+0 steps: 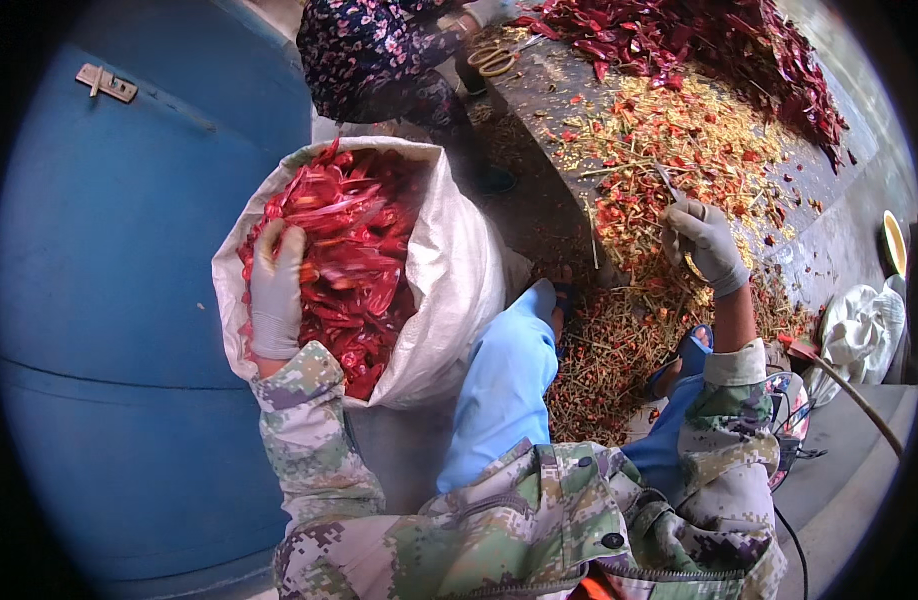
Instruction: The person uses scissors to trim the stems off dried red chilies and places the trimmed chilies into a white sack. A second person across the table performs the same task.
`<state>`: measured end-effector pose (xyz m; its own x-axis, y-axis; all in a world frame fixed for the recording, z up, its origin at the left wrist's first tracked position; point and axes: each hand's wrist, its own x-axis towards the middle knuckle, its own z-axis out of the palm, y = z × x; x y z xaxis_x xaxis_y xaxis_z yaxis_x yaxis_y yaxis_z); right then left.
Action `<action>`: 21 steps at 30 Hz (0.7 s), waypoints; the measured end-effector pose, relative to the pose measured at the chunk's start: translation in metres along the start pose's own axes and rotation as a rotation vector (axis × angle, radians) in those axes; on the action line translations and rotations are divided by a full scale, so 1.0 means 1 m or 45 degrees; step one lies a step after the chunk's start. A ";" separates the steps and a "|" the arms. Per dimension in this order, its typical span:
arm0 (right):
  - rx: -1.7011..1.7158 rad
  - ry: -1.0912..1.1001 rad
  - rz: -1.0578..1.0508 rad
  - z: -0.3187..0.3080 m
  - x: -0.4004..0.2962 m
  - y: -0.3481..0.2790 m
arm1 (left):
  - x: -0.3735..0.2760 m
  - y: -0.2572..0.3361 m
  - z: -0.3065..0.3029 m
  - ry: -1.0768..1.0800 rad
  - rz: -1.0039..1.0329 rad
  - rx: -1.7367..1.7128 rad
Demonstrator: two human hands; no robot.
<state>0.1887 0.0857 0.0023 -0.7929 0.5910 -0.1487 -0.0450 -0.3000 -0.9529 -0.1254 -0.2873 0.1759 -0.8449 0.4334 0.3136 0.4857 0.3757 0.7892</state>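
Observation:
My left hand [276,289], in a pale glove, reaches into an open white woven sack [459,277] and rests among dried red chili peppers [361,277]. Some peppers beside its fingers are blurred; whether the fingers grip any cannot be told. On the right, my gloved right hand [703,240] is closed around the handles of scissors [670,184], whose blades point up over the table. Beneath them, yellow seeds, stems and red scraps [654,157] cover part of the dark tabletop [541,112]. A large heap of dried red chilies [729,52] lies at the table's far side.
A co-worker in a floral garment [376,60] is at the top, near another pair of scissors [496,60]. Stems and scraps [609,367] litter the floor around my feet. A blue door [128,262] stands left; a white bag [860,330] and wooden handle [864,405] are right.

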 end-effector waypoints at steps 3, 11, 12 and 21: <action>0.006 -0.037 -0.051 -0.006 0.000 -0.002 | 0.002 -0.008 0.010 -0.092 -0.004 0.143; -0.018 0.196 -0.012 -0.009 0.006 -0.022 | -0.075 0.079 0.166 -0.602 0.558 -0.568; 0.024 0.298 -0.097 -0.016 0.007 -0.020 | -0.079 0.078 0.207 -0.687 0.554 -0.619; -1.130 0.959 -0.415 -0.072 0.072 -0.051 | -0.073 0.081 0.391 -0.885 0.327 -1.098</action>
<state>0.1774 0.1978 0.0213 -0.2560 0.9198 0.2973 0.4900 0.3886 -0.7804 0.0633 0.0314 0.0106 -0.3047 0.8777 0.3697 0.0833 -0.3621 0.9284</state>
